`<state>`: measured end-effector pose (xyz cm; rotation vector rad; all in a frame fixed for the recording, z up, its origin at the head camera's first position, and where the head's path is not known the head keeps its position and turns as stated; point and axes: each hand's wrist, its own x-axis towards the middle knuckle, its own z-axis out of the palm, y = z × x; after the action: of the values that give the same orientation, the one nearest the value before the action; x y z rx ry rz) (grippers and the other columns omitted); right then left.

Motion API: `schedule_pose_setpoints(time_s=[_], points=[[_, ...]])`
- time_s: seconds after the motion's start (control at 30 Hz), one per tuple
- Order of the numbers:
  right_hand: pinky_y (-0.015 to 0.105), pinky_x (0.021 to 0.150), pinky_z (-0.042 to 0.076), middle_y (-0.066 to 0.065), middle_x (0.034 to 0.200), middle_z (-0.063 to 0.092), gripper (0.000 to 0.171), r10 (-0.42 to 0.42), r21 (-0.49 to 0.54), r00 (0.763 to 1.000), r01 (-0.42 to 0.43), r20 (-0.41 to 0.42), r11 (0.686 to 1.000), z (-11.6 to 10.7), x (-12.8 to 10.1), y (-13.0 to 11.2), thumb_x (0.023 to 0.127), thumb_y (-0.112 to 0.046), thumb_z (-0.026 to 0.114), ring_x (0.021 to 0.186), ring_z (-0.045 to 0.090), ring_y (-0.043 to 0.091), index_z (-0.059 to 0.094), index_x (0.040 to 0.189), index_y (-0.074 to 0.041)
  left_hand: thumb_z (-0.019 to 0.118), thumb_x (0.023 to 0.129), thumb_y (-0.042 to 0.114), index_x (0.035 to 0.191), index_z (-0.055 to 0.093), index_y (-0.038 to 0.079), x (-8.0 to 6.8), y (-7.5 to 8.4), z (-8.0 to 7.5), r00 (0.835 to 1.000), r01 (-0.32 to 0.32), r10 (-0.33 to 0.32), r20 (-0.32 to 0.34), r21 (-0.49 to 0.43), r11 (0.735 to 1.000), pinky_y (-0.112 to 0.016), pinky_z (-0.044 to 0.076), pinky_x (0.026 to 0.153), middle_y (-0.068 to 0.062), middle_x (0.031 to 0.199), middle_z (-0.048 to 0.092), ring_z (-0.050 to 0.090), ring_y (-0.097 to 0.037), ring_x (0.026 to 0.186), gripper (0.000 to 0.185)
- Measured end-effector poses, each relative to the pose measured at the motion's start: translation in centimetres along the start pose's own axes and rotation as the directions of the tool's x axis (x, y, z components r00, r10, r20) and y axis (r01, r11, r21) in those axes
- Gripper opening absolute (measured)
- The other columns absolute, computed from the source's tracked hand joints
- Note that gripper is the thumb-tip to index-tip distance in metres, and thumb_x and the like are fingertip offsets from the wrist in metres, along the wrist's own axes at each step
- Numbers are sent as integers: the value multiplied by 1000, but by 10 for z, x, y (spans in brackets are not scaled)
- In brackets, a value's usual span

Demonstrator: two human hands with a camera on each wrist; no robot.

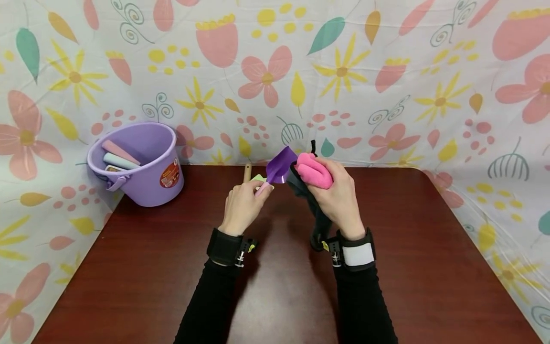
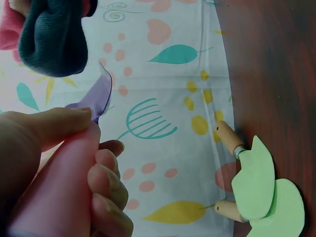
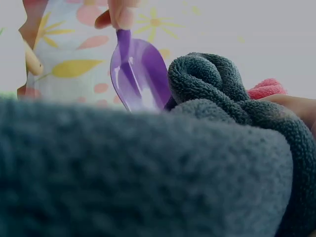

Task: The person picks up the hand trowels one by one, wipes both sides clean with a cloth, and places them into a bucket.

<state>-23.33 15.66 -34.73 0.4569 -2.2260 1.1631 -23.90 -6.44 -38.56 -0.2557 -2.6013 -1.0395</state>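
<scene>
My left hand [image 1: 244, 205] grips the pink handle [image 2: 61, 182] of a small purple hand shovel [image 1: 281, 165], its scoop tilted up and to the right. Bunched in my right hand [image 1: 341, 200] is a towel, pink [image 1: 315, 173] on one side and dark grey-green [image 1: 319, 217] on the other; part of it hangs below the hand. The shovel's scoop is close beside the towel; whether they touch I cannot tell. Behind my left hand, two light green blades [image 2: 253, 180] with wooden handles [image 2: 228, 138] lie overlapping on the table, mostly hidden in the head view.
A purple bucket [image 1: 150, 184] stands at the table's back left corner, with pink and pale blue handle-like pieces [image 1: 121, 160] inside. The brown table [image 1: 429, 267] ends at a floral-patterned cloth backdrop [image 1: 266, 62] behind and at the sides.
</scene>
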Motion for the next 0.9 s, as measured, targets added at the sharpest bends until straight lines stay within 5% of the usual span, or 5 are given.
schedule_pose_setpoints(time_s=[0.17,0.47,0.9], points=[[44,89,46,11,115,64,44,-14,-26,999,15,30,1000,11,1,0,78,-18,83,105,59,25,67,118,-9,63,95,39,107,73,20,-1,4,2,1000,-27,27,-7,-16,1000,-33,31,47,1,63,49,45,-18,53,24],[49,84,45,19,116,51,48,51,-107,998,-46,45,993,27,-5,-2,79,-19,82,104,52,33,67,124,-10,67,93,31,96,73,14,-4,18,9,981,-173,178,-78,71,982,-29,36,47,4,63,52,47,-12,55,18],[53,74,49,17,114,47,41,97,-254,995,-90,14,963,33,-8,-9,80,-20,80,98,53,33,70,119,-13,67,92,28,73,61,17,-7,28,22,972,-204,222,-81,186,961,-35,37,44,3,57,46,52,-20,53,23]])
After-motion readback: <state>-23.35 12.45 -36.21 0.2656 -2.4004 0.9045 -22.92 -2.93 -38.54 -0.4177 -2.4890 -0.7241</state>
